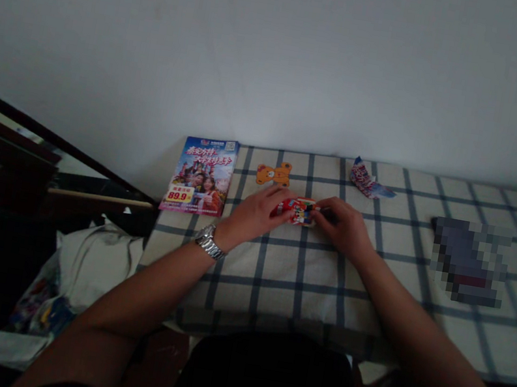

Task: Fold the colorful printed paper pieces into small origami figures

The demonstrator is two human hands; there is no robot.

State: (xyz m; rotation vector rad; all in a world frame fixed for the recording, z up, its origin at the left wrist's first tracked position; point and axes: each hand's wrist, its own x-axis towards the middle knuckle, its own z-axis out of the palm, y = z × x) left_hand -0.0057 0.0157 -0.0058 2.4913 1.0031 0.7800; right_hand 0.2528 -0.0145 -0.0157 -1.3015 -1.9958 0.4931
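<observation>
One glossy brochure (pixel 199 176) with yellow "89.9" label, beside the left hand (pixel 255 216)

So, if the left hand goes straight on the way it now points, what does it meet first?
The left hand would meet the small red printed card first; its fingertips seem already at the card's edge, though depth is unclear from this view.
</observation>
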